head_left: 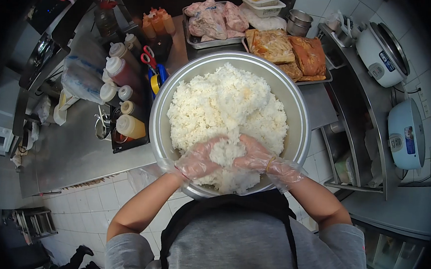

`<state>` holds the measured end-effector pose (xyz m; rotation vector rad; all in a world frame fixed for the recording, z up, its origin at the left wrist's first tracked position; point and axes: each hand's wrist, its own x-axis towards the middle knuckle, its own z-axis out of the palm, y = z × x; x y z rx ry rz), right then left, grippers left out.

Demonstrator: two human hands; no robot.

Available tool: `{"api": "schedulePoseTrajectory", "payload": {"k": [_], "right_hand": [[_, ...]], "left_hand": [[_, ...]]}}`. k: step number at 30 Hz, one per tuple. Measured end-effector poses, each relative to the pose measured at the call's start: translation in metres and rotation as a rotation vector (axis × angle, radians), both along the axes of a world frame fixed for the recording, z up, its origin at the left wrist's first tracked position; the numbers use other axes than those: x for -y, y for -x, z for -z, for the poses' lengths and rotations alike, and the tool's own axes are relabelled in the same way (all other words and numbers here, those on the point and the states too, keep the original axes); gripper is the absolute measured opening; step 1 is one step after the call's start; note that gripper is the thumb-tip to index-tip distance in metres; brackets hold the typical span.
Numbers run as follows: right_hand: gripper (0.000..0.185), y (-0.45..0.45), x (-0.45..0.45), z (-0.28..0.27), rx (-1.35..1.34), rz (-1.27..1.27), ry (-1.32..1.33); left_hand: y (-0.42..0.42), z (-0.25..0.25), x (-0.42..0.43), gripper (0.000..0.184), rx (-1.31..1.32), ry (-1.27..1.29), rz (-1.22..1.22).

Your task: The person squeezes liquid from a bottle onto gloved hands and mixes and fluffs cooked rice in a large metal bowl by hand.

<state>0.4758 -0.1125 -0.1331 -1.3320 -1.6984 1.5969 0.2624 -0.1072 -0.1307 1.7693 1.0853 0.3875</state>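
Note:
A large round metal pot [302, 125] full of cooked white rice [197, 106] stands right in front of me. Both of my hands wear clear plastic gloves and are down in the rice at the near side of the pot. My left hand [199, 157] and my right hand [254, 155] curve toward each other around a clump of rice [226, 154], closed on it from both sides. Some fingertips are buried in the grains. A heap of rice rises at the far middle of the pot.
Sauce bottles [123, 69] and red-handled scissors [149, 56] stand left of the pot. Behind it lie a tray of raw meat [215, 21] and slabs of browned meat [306, 56]. At right are a white rice cooker [378, 55] and a blue one [405, 136]. A person's shoes [87, 255] show lower left.

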Motion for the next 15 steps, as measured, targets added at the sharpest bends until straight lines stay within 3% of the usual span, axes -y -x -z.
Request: {"api": "schedulePoseTrajectory", "payload": {"k": [2,5,6,9,12,15], "right_hand": [[0.061,0.001,0.0,0.004,-0.125,0.029,0.02],[0.055,0.003,0.001,0.003,-0.302,0.156,0.098],[0.054,0.004,0.0,0.0,-0.359,0.21,0.131],[0.059,0.007,-0.004,-0.021,-0.334,0.267,0.152],[0.065,0.008,-0.004,-0.025,-0.16,0.105,-0.044],[0.073,-0.003,0.002,-0.032,0.07,-0.039,-0.16]], "left_hand": [[0.002,0.0,-0.002,0.063,0.42,0.142,-0.122],[0.016,0.0,-0.007,0.064,0.563,0.278,-0.193],[0.017,0.002,-0.007,0.054,0.379,0.023,-0.187],[0.023,-0.006,-0.013,0.038,0.276,-0.126,-0.147],[0.026,-0.014,-0.025,0.031,-0.048,-0.381,-0.095],[0.021,-0.027,-0.028,0.031,0.053,-0.261,-0.226]]}}
